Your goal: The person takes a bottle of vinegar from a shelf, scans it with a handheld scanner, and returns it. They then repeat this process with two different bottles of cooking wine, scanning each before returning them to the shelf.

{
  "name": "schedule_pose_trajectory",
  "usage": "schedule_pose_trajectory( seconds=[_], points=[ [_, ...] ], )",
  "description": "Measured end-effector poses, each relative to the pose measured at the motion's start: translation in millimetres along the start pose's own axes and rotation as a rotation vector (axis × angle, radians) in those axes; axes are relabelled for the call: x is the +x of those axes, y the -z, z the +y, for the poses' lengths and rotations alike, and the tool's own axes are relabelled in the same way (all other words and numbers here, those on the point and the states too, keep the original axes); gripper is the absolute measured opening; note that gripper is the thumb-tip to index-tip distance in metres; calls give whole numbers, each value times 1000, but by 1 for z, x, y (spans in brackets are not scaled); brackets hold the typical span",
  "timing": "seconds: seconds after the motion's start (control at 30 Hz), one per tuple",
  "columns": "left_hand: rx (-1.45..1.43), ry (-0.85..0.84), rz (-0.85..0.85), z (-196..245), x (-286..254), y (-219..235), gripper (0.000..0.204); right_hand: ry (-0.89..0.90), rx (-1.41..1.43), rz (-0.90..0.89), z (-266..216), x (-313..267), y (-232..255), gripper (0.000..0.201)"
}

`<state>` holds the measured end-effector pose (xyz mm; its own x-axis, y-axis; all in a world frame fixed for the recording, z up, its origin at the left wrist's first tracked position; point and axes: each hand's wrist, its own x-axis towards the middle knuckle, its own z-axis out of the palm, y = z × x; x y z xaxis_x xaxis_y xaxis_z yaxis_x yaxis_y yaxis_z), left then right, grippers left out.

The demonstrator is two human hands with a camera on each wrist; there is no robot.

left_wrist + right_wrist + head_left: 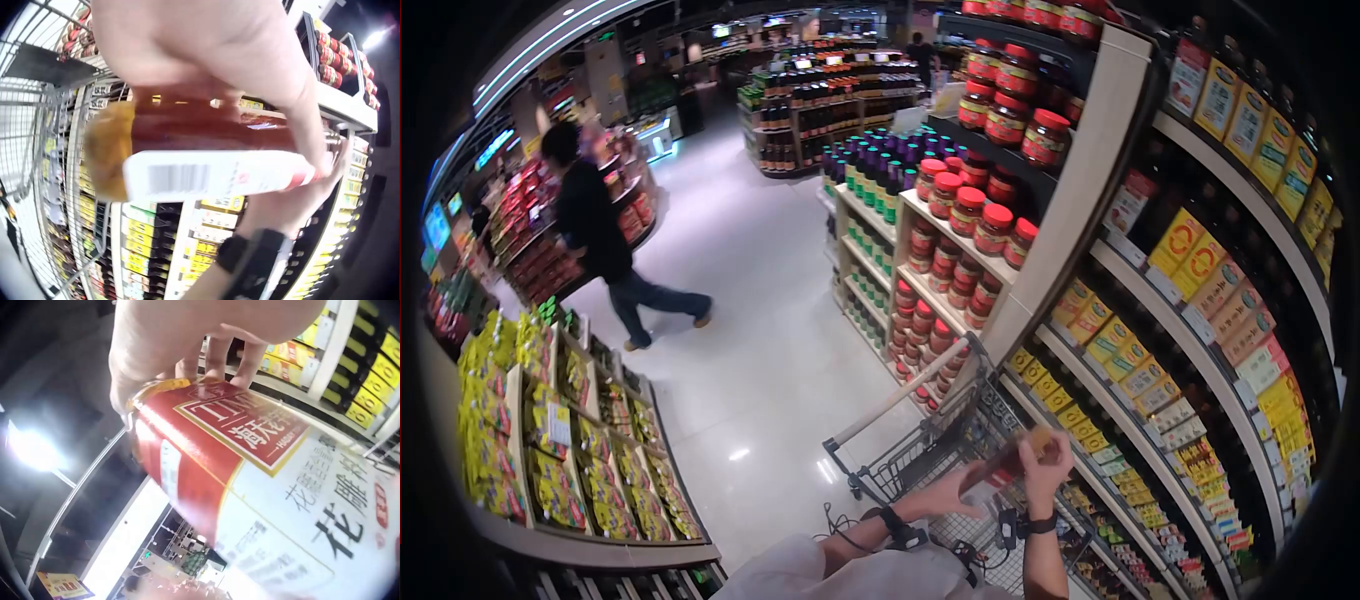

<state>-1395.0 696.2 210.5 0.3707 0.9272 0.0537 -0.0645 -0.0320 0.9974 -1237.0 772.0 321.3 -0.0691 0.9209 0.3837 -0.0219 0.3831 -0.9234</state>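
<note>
Both hands hold one bottle of Chinese cooking wine (269, 481), reddish brown, with a red and white label. My left hand (945, 495) supports it from the left, thumb and fingers on either side. Around its other end curl the fingers of my right hand (1045, 468). In the left wrist view the bottle (206, 172) lies sideways, a barcode facing the camera and a yellowish end at left. The right wrist view shows the label's large characters, with the right hand (219, 328) gripping the red, gold-edged end. Both wrists wear black straps.
A wire shopping cart (900, 455) stands just ahead, under the hands. Shelves of boxed bottles (1200, 270) rise along the right. Red-lidded jars (965, 215) fill a display beyond. At left is a bin of yellow packets (590, 450); a person (605, 230) walks in the aisle.
</note>
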Motion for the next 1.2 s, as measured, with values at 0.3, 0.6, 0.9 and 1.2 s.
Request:
schedule_pose_trajectory(
  seconds=[0.3,0.6,0.9,1.2],
  points=[
    [-548,157,-63,-30,-5,22,71,-140,-89,-612,-18,32,-6,63],
    [449,-40,508,23,0,127,69,286,-601,-331,-123,98,-12,61],
    [605,530,549,-121,-95,227,70,696,-648,59,-226,275,36,66],
    [491,469,682,-93,-90,222,56,810,-1106,99,-244,349,42,73]
  ],
)
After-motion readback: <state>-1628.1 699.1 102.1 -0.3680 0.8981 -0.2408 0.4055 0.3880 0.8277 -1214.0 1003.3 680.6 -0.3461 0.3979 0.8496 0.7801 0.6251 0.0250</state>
